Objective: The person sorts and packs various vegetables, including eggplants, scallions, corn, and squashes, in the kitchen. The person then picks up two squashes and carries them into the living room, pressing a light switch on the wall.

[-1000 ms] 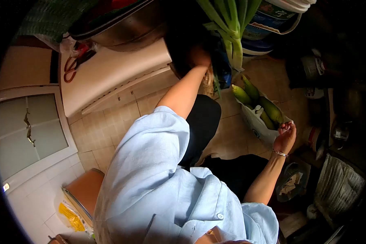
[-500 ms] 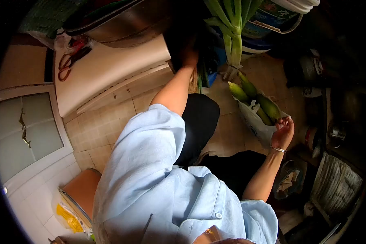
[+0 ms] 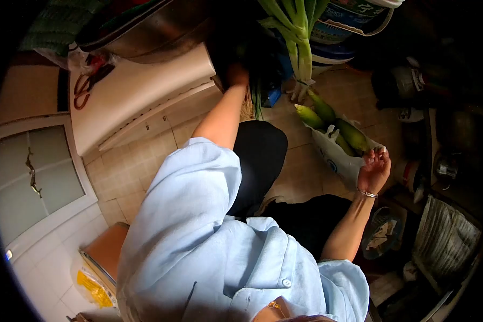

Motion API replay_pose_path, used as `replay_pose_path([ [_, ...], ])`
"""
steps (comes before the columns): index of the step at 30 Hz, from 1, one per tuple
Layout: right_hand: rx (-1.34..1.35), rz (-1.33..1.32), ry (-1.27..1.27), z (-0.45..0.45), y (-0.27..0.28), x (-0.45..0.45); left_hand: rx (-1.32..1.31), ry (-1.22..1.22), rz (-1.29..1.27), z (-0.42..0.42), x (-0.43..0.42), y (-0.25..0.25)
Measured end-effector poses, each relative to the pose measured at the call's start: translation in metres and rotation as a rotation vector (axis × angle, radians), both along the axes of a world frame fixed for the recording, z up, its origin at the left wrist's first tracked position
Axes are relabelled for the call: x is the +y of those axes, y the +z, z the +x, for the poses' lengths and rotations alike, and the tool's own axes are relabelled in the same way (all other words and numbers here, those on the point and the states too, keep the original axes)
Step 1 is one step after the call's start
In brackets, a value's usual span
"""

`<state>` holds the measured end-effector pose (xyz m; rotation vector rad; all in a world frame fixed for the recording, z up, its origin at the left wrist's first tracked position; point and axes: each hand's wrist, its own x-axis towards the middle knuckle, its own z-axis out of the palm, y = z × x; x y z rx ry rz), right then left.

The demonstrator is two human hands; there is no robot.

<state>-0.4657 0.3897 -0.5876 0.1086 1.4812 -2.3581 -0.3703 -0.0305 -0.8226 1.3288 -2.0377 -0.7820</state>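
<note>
My right hand [image 3: 375, 167], with a bracelet at the wrist, has its fingers curled at the rim of a white plastic bag [image 3: 334, 155] on the floor. Several green ears of corn in their husks [image 3: 350, 134] stick out of the bag. My left arm stretches forward into deep shadow beside the cabinet. Of my left hand [image 3: 237, 74] only the back and wrist show; its fingers are lost in the dark. Near it are thin green stalks [image 3: 257, 99] and something blue [image 3: 274, 97]. A large leek-like stalk [image 3: 304, 59] stands upright behind the corn.
White buckets [image 3: 333, 53] stand beyond the stalk. On the left, a cream cabinet top [image 3: 139, 80] carries scissors [image 3: 82, 92] and a big metal basin [image 3: 161, 32]. A dark shelf with jars [image 3: 446, 163] and a plastic basket [image 3: 382, 233] line the right side.
The view has shifted slightly, so the buckets, stalk and corn sit a little further left. My left hand has moved slightly with the view. My right hand stays at the bag's rim.
</note>
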Motion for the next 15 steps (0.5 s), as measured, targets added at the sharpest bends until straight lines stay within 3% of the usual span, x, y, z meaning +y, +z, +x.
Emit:
replay_pose_path([
  [2,0.017,-0.088,0.129,-0.005,-0.001,0.004,0.024,-0.020,-0.144,0.003,0.006,0.026],
  [4,0.049,-0.156,0.208,-0.014,-0.005,0.007,-0.026,-0.004,-0.405,-0.006,0.036,0.091],
  [6,0.086,-0.201,0.237,-0.020,-0.010,0.005,-0.236,-0.302,-0.322,-0.016,0.036,0.145],
  [7,0.050,-0.139,0.134,-0.018,-0.010,0.001,-0.333,-0.450,-0.283,-0.019,0.035,0.157],
  [10,0.035,0.041,0.040,-0.024,-0.017,-0.003,-0.407,-0.485,-0.089,-0.044,0.011,0.131],
  [11,0.105,0.060,0.130,-0.030,-0.026,0.005,-0.334,-0.540,-0.041,-0.042,0.000,0.121],
  [15,0.107,0.521,0.058,-0.031,-0.036,0.002,-0.049,-0.373,-0.247,0.019,0.038,0.134],
])
